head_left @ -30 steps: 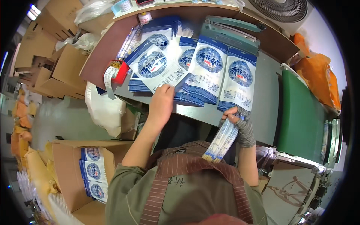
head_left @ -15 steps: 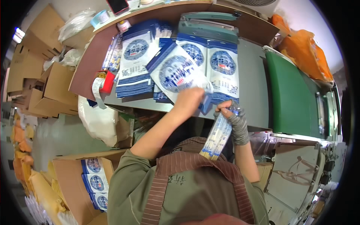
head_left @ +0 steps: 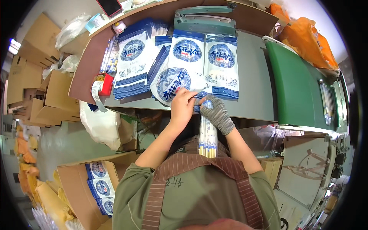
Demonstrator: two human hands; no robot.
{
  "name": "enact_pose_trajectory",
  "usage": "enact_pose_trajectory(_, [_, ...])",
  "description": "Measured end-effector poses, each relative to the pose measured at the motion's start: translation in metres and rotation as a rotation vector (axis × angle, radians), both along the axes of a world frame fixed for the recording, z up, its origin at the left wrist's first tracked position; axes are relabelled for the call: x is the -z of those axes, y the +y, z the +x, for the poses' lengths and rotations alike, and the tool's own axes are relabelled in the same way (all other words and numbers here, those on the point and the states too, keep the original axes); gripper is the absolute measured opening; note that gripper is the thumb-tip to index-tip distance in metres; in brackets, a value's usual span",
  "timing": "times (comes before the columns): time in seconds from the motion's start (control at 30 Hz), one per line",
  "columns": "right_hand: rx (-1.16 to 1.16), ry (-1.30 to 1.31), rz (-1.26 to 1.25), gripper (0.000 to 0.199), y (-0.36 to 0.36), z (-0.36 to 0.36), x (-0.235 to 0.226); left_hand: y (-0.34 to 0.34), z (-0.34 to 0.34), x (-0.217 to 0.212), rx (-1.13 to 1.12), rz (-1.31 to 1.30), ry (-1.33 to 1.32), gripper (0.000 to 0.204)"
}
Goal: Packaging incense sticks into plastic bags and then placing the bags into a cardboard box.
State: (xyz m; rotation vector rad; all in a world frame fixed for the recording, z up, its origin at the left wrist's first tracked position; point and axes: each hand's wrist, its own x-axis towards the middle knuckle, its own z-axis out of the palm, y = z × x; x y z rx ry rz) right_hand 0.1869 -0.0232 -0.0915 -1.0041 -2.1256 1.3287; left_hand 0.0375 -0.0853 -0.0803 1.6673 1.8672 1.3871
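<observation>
My left hand (head_left: 181, 107), bare, pinches the near end of a blue-and-white printed bag (head_left: 172, 82) that lies tilted at the table's front edge. Close beside it, my right hand (head_left: 217, 114), in a grey fingerless glove, is closed around a clear-wrapped bundle of chopsticks (head_left: 208, 136). The bundle hangs toward my apron, its upper end against the bag's end; the right fingertips are partly hidden there, so I cannot tell whether they also grip the bag. Flat bags of the same print (head_left: 221, 63) lie beyond my hands, and a taller stack (head_left: 132, 57) stands to the left.
A green bag sealer (head_left: 205, 21) stands at the back of the table. To the right is a green padded board (head_left: 293, 84); at left, a red box with a label roll (head_left: 107, 85) and more wrapped chopsticks (head_left: 110, 55). An open carton (head_left: 73, 184) of packed bags sits lower left.
My right hand has brought the chopstick bundle left and up to the bag, turning it nearly upright. The bag has been drawn toward me, its near end now between both hands.
</observation>
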Motion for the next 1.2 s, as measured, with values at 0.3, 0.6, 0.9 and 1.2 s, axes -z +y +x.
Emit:
enact_pose_trajectory(0.3, [-0.064, 0.344, -0.457, 0.063, -0.097, 0.071, -0.018, -0.067, 0.027, -0.045, 0.603, 0.185, 0.521, 0.029])
enact_pose_trajectory(0.6, [0.249, -0.052, 0.720, 0.030, -0.015, 0.031, -0.165, -0.019, 0.009, -0.177, 0.372, 0.230, 0.459, 0.024])
enact_pose_trajectory(0.9, [0.050, -0.213, 0.507, 0.024, 0.035, 0.016, -0.294, 0.018, -0.064, -0.275, 0.465, -0.170, 0.050, 0.016])
enact_pose_trajectory(1.2, [0.224, -0.079, 0.479, 0.020, 0.094, 0.002, -0.318, 0.093, -0.059, -0.343, 0.248, -0.432, 0.441, 0.020])
